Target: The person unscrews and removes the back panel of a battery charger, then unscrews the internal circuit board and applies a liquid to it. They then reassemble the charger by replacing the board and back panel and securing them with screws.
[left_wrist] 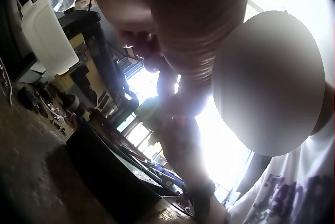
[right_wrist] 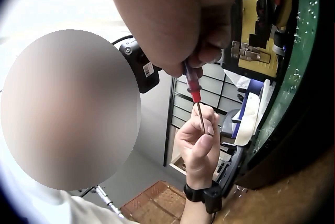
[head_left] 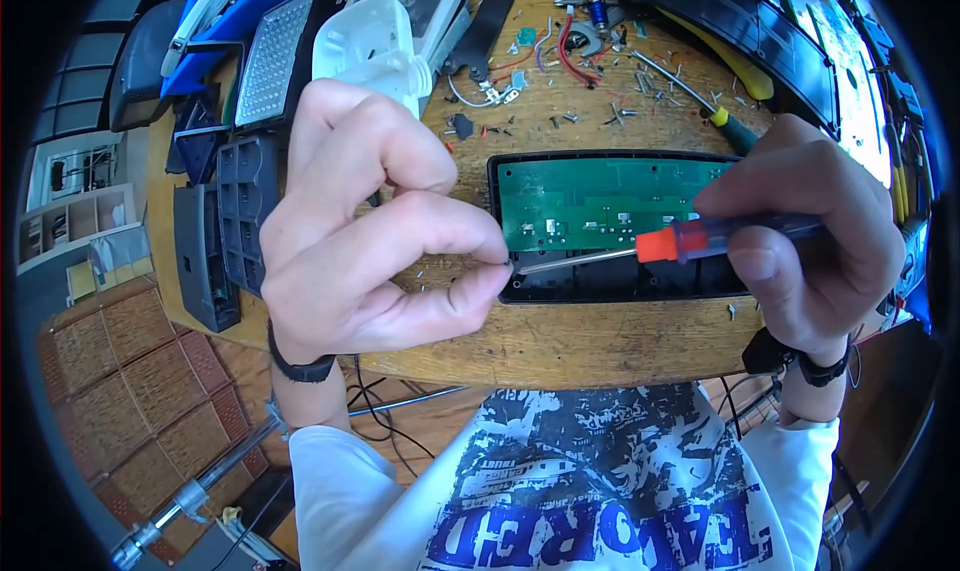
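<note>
My right hand [head_left: 830,206] grips a screwdriver [head_left: 658,246] by its dark, see-through handle with an orange-red collar. Its metal shaft points left, over the lower part of a black plastic casing [head_left: 600,285]. At the screwdriver's tip, the thumb and forefinger of my left hand [head_left: 365,226] pinch a tiny dark screw [head_left: 511,269], mostly covered by the fingertips. In the right wrist view the screwdriver [right_wrist: 193,90] reaches down to the left hand's [right_wrist: 201,143] fingertips. A green circuit board [head_left: 570,203] lies in the casing under both hands.
Loose screws [head_left: 620,111] and wires [head_left: 572,56] are scattered behind the casing. A second screwdriver [head_left: 690,89] lies at the back right, near a large black panel [head_left: 740,41]. White plastic housings [head_left: 365,41] and grey plastic parts [head_left: 245,206] stand at the left.
</note>
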A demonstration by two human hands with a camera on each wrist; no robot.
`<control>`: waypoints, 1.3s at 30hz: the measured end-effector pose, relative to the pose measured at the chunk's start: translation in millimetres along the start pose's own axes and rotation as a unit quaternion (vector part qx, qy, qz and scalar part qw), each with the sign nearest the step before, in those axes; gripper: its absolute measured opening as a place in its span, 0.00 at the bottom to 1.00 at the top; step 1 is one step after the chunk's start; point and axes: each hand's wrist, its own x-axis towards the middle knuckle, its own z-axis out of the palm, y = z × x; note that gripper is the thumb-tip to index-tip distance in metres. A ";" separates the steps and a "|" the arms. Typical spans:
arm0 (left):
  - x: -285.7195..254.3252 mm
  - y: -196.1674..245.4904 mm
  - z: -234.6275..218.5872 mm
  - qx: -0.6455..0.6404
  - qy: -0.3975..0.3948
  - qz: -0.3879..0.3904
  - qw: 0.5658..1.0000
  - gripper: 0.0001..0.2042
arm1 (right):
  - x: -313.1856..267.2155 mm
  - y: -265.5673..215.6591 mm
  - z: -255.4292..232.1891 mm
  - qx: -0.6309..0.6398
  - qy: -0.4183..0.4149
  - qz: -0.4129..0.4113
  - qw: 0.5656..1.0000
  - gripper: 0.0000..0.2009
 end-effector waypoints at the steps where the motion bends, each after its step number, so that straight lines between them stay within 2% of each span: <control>1: 0.4 1.0 1.6 0.000 0.000 -0.001 1.000 0.14 | 0.4 0.6 1.7 0.003 0.003 -0.020 1.000 0.24; 11: 2.2 2.9 7.0 -0.007 0.001 0.005 1.000 0.13 | 2.0 -2.0 5.1 -0.016 0.007 -0.018 1.000 0.23; 13: 2.2 2.8 7.5 -0.007 0.003 0.006 1.000 0.13 | 2.9 -1.9 4.6 -0.034 0.007 -0.041 0.999 0.23; 20: 2.6 2.9 7.0 -0.004 0.002 -0.002 1.000 0.13 | 2.9 -2.0 4.5 -0.039 0.013 -0.039 0.998 0.22; 25: 2.8 2.8 6.2 -0.003 0.002 -0.003 1.000 0.13 | 4.1 0.2 4.6 -0.054 0.011 -0.079 0.995 0.22; 39: 2.5 4.2 5.8 -0.003 0.005 -0.015 1.000 0.13 | 4.5 -1.9 3.8 -0.065 0.014 -0.084 0.994 0.21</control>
